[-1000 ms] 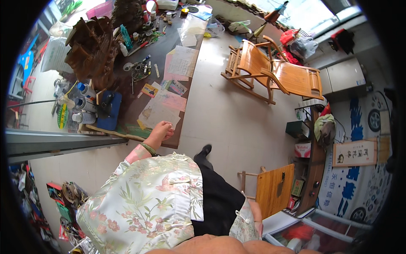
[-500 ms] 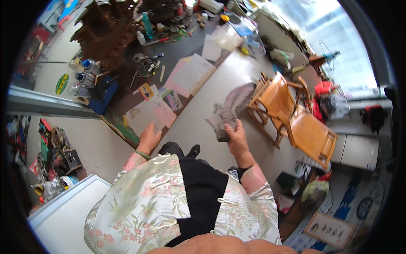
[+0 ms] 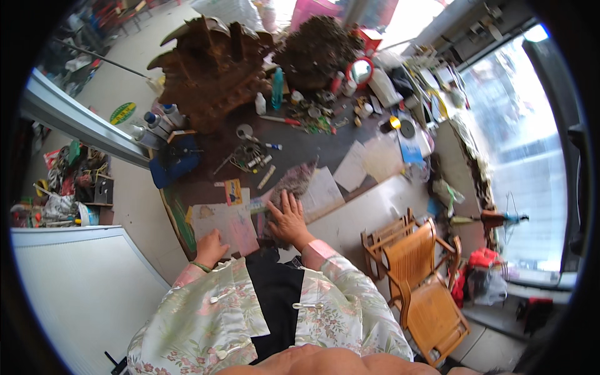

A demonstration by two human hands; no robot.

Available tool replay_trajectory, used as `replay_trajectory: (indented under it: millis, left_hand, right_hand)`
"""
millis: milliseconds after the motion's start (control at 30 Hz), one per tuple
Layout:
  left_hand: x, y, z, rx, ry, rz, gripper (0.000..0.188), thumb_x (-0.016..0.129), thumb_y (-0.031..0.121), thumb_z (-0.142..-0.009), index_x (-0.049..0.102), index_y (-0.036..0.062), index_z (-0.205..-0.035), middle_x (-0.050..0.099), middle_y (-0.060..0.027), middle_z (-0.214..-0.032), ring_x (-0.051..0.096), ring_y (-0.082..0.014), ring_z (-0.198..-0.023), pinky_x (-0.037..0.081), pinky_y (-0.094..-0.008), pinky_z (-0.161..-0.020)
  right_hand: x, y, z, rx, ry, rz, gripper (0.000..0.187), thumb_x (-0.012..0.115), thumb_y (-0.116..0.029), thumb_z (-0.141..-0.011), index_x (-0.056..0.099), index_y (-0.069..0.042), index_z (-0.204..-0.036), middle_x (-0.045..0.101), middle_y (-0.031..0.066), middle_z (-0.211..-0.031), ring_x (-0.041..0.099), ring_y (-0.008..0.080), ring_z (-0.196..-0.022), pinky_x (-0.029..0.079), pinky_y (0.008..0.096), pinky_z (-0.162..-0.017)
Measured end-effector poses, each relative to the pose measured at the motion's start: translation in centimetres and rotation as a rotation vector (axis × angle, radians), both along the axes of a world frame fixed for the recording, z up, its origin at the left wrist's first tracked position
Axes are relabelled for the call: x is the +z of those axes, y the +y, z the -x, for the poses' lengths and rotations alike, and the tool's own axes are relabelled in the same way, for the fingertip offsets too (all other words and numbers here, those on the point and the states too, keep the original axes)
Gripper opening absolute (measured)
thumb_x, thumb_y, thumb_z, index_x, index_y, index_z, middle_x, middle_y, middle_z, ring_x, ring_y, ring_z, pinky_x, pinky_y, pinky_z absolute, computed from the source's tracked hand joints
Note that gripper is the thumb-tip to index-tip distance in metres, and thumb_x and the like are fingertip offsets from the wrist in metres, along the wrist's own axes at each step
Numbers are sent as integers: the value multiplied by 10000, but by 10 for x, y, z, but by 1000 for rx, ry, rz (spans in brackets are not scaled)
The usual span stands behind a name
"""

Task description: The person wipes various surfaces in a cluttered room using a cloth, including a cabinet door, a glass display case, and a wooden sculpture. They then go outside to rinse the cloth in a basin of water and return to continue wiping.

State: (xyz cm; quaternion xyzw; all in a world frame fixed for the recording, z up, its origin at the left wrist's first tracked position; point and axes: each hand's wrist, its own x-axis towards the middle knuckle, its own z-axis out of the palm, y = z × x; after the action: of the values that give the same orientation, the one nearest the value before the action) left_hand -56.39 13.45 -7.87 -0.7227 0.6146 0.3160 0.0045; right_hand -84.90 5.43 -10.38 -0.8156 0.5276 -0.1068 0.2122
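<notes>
My right hand [image 3: 289, 219] lies palm down with its fingers spread on a crumpled grey-brown cloth [image 3: 299, 177]. Beneath the cloth are the front edge of the dark desk and part of the papers; how far the cloth runs under the palm is hidden. At the near left edge of the desk my left hand [image 3: 211, 247] rests against a loose pinkish sheet of paper [image 3: 240, 230], its fingers curled in. Whether it pinches anything does not show. A small yellow-and-red card [image 3: 233, 192] sits just beyond that sheet.
On the dark desk [image 3: 215, 144] stand a large brown carved wood piece [image 3: 209, 75], a teal bottle [image 3: 277, 89] and a blue stand [image 3: 174, 164]. Small tools [image 3: 250, 153] are scattered mid-desk. A wooden chair [image 3: 412, 256] stands to the right. A white panel [image 3: 81, 275] is at lower left.
My right hand has swung from above the floor leftward onto the desk, bringing the cloth down on the papers. My left hand's fingers are more curled. The view has shifted.
</notes>
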Motion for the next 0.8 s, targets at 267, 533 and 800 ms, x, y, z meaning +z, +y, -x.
replay_trajectory:
  millis: [267,533,800]
  left_hand:
    - [18,-23,0,356,129,-158,448,706,429,-764,617,27,-940,666,-154,-826,651,-321,-805,507,-414,-717]
    - [120,-115,-15,662,111,385,385,720,298,-811,610,11,-1043,675,-124,-810,657,-238,-733,521,-352,-684]
    - [212,-183,4,660,238,879,268,675,112,-865,599,-8,-1093,672,-71,-876,630,-127,-793,512,-269,-736]
  right_hand:
    - [-33,-95,166,-514,187,195,596,603,-244,-772,472,-84,-1331,302,263,-1465,307,456,-1312,236,556,-1073]
    - [39,-185,221,-514,-473,-191,277,508,-58,-885,631,-47,-1134,639,149,-1109,611,256,-992,457,329,-910]
    - [253,-311,106,213,-988,-96,317,558,-120,-900,593,14,-1185,621,83,-1154,544,162,-1116,385,289,-979]
